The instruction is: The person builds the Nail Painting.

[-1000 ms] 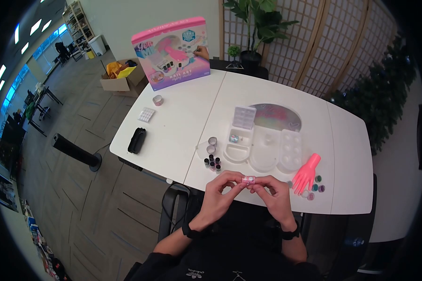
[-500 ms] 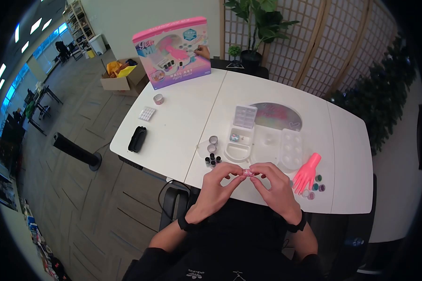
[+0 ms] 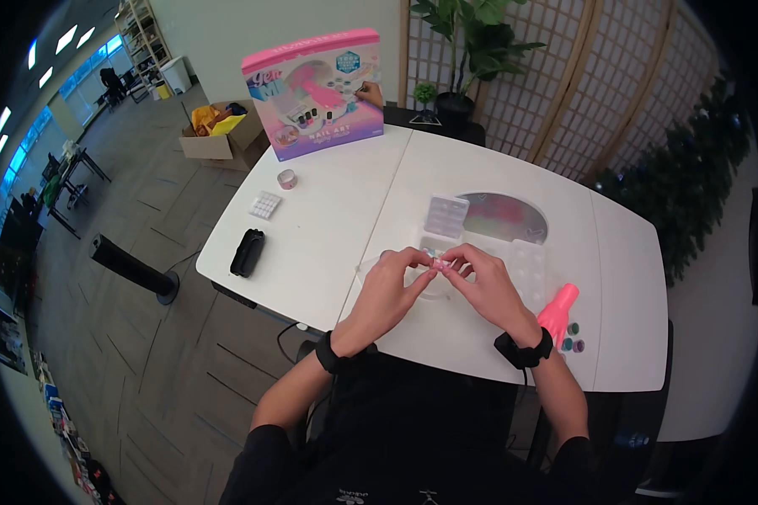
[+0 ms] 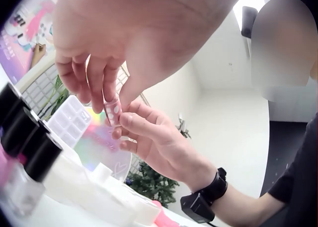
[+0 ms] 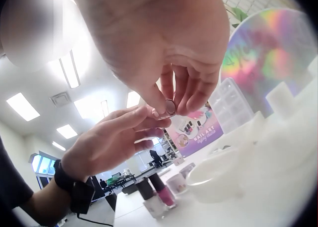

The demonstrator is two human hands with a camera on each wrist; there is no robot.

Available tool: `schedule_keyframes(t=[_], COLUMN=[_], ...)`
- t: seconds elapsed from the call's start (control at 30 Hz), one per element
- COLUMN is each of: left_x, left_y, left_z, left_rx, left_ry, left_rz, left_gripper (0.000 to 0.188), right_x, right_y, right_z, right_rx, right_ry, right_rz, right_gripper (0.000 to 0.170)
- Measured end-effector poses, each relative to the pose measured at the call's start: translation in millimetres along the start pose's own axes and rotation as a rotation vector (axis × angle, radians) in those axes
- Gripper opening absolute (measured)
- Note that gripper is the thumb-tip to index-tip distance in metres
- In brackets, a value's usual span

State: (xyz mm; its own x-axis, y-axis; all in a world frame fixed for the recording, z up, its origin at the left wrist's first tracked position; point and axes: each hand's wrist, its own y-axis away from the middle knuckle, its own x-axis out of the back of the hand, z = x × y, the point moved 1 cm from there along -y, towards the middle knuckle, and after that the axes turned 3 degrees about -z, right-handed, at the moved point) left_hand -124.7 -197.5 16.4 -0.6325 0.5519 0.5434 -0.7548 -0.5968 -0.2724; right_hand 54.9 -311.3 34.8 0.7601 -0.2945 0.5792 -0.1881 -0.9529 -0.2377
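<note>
Pink cylinder (image 3: 440, 264), small, glossy, white shapes on it, sits fingertip-held between both hands above the white moulded plastic tray (image 3: 526, 268). Left hand (image 3: 386, 293): grip together, thumb and fingertips clamped on one end. Right hand (image 3: 490, 290): same on the other end. Versus earlier head frame: both hands and the cylinder moved toward 12 o'clock, from the worktop's near edge to over the tray; black-capped bottles now hidden in head view.

From the cylinder: clear compartment lid (image 3: 446, 215) at 12; smooth, shiny iridescent plate (image 3: 505, 219) at 2; glossy pink model hand (image 3: 557, 313) at 4, partly covered by the right arm; black case (image 3: 247, 252) at 9; pink-purple carton (image 3: 316, 99) at 11, reads "NAIL ART". Right wrist view: magenta bottle (image 5: 163, 193) beside a clear one, black caps.
</note>
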Motion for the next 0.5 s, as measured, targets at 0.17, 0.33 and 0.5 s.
schedule_keyframes(t=[0.17, 0.33, 0.5], left_x=[10.2, -8.0, -21.2], left_y=[-26.6, -34.0, -37.4], left_z=[-17.2, -47.3, -55.8], left_rx=[-0.101, -0.173, -0.174], left_ry=[-0.212, -0.542, -0.624], left_rz=[-0.049, -0.220, -0.263], left_gripper=[0.023, 0.034, 0.041], right_x=[-5.9, -21.7, -33.1], right_y=[-30.5, -40.9, -39.8], right_z=[29.8, 50.5, 53.8], right_rx=[-0.099, -0.063, 0.062], right_ry=[0.152, 0.306, 0.484], right_rz=[0.023, 0.017, 0.015], right_gripper=[0.023, 0.020, 0.014])
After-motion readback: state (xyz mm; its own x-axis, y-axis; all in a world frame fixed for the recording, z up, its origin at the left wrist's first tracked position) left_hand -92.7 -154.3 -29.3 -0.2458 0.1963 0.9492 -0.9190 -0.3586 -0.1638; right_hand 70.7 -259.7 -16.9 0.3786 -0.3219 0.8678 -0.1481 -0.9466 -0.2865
